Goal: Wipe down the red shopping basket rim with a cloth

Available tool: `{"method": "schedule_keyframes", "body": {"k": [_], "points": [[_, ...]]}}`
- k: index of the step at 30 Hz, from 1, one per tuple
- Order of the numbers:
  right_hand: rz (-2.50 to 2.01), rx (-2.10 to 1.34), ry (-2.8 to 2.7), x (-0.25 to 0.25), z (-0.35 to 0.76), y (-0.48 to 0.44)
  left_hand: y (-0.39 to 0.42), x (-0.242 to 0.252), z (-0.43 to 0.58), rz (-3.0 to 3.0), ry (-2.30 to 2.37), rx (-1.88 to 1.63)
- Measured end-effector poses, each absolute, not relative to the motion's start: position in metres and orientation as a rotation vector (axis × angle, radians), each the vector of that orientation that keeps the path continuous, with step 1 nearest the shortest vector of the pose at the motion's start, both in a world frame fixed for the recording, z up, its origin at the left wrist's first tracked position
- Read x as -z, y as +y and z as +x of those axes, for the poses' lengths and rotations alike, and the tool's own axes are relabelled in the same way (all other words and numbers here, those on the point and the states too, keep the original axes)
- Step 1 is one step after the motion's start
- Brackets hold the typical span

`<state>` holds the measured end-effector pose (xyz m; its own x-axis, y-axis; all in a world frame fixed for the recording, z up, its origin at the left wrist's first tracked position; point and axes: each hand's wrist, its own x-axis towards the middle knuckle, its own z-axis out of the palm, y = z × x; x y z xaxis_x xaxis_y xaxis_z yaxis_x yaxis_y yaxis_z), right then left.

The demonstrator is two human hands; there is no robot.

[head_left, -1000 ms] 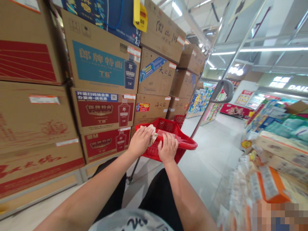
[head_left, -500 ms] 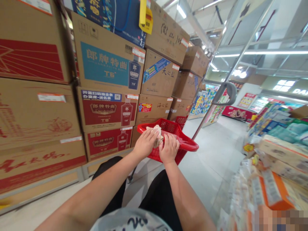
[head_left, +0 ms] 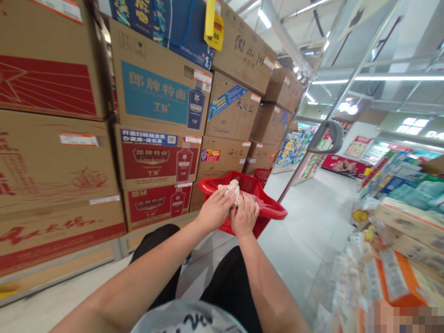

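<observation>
Evidently the red cart (head_left: 207, 186) is close in front of the person because both hands need to reach its handle (head_left: 276, 213), the bar along its near edge. The pale cloth (head_left: 233, 188) sits bunched on top of that handle, left of its middle, under the left hand (head_left: 215, 208). Those fingers are pressed together and folded down over the cloth, likely so that it stays snug against the bar; the thumb is hidden, so I cannot tell if it pinches from below. Just beside the cloth, the right hand (head_left: 245, 214) curls over the handle, its fingers close together and bent round the bar, seemingly to steady the cart while the other hand presses. To the left of the cart stand stacked cartons (head_left: 156, 159), their price labels facing outward, presumably so shoppers can read them. Beyond the cart's right end rises a pole with a grey loop (head_left: 326, 137), and well to the cart's right packaged goods (head_left: 409, 222) are heaped, probably piled low for easy picking.
</observation>
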<state>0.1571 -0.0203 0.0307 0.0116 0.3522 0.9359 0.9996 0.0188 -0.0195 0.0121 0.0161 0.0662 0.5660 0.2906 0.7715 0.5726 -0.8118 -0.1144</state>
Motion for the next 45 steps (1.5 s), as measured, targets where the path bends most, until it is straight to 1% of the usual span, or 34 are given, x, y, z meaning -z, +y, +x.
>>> {"method": "schedule_keyframes", "body": {"k": [3,7,9,15,22,26,29,35,41,45], "points": [[-1.462,0.995,-1.469,-0.031,0.159,-0.021,0.020,-0.067,0.011,-2.474,-0.696,1.113],[-1.486,1.006,-1.450,-0.030,0.158,-0.020,0.037,-0.068,-0.002,-2.393,-0.971,1.207],[-1.484,1.001,-1.449,-0.030,0.156,-0.020,0.035,-0.070,-0.001,-2.378,-1.022,1.208],[-1.470,0.961,-1.480,-0.031,0.157,-0.022,0.017,-0.074,0.012,-2.547,-0.726,1.103],[-1.479,1.002,-1.452,-0.028,0.159,-0.020,0.035,-0.070,-0.001,-2.488,-0.917,1.203],[-1.450,0.996,-1.461,-0.030,0.160,-0.021,0.018,-0.069,0.015,-2.527,-0.722,1.171],[-1.443,0.999,-1.470,-0.031,0.161,-0.023,0.020,-0.069,0.014,-2.572,-0.580,1.136],[-1.465,1.026,-1.447,-0.032,0.157,-0.023,0.037,-0.066,0.001,-2.504,-0.850,1.177],[-1.468,0.994,-1.480,-0.032,0.158,-0.023,0.026,-0.067,0.004,-2.536,-0.652,1.118],[-1.478,1.011,-1.459,-0.030,0.159,-0.021,0.036,-0.068,-0.006,-2.468,-0.892,1.205]]}}
